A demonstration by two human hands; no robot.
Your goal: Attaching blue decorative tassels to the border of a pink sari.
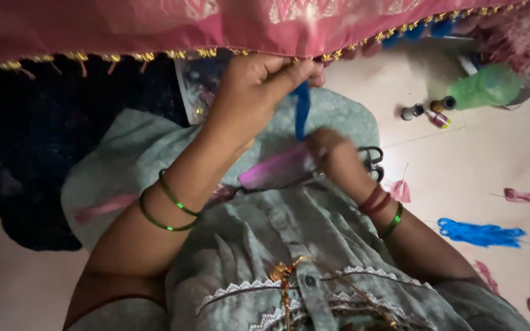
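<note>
Our left hand (pixel 253 92) is pinched shut on the top of a blue thread tassel (pixel 302 110) right at the gold-beaded edge of the pink cloth (pixel 154 24). Just below it, our right hand (pixel 332 156) closes on the tassel's lower end, with black scissors (pixel 372 160) lying just beyond its knuckles.

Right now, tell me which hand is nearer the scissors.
Right. The right hand lies on the lap just beside the scissors, about touching the handles. The left hand is higher up, pinching blue thread at the pink cloth's edge.
</note>
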